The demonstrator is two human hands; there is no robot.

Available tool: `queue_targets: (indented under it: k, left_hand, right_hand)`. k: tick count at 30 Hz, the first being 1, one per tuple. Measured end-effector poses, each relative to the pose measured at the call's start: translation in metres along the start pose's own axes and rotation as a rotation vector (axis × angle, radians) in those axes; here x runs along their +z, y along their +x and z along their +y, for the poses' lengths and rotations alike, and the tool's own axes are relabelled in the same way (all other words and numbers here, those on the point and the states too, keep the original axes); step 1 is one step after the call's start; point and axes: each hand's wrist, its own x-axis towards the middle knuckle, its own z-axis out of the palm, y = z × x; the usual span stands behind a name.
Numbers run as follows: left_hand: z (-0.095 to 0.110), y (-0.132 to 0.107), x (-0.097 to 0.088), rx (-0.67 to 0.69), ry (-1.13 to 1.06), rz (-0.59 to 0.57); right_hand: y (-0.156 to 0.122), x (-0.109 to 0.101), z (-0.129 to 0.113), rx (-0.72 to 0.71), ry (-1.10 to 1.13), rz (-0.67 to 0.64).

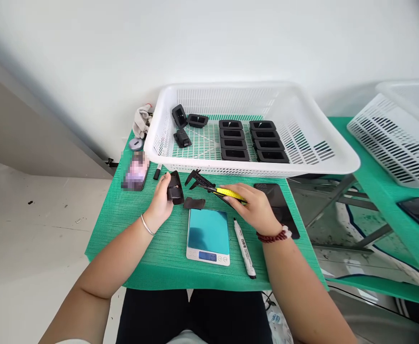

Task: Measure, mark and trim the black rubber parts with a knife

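My left hand is closed around a black plastic housing, held upright above the table's left half. In my right hand is a yellow utility knife, its tip pointing left toward the housing. Black calipers show just behind the knife, partly hidden by it and my hand; whether they touch my fingers I cannot tell. Between my hands lies a small dark strip-like piece, at the back edge of a digital scale with a blue-green top. A white marker lies right of the scale.
A large white basket stands behind, holding black frame-like parts in two stacked rows and several loose ones. A black phone lies at right; a blurred phone, black-capped pen and gloves are at left.
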Motion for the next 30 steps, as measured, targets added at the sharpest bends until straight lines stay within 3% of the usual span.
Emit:
queue_targets:
  k: [5,18,23,26,30]
  left_hand:
    - [-0.004,0.003,0.000,0.119,-0.092,0.018]
    - [-0.003,-0.006,0.007,0.090,0.064,-0.220]
    - [-0.003,-0.010,0.005,0.006,0.154,-0.343]
    - [-0.003,-0.009,0.005,0.001,0.148,-0.332]
    - [-0.001,-0.006,0.005,0.029,0.085,-0.264]
  right_hand:
    - [-0.002,0.009,-0.004,-0.005,-0.174,0.041]
    - [-0.003,0.012,-0.009,-0.044,-0.211,0.002]
    - [-0.004,0.014,-0.002,0.022,-0.337,0.104]
    - [-0.005,0.014,0.001,0.053,-0.372,0.167]
    - [-0.006,0.011,-0.004,-0.082,-0.309,0.125]
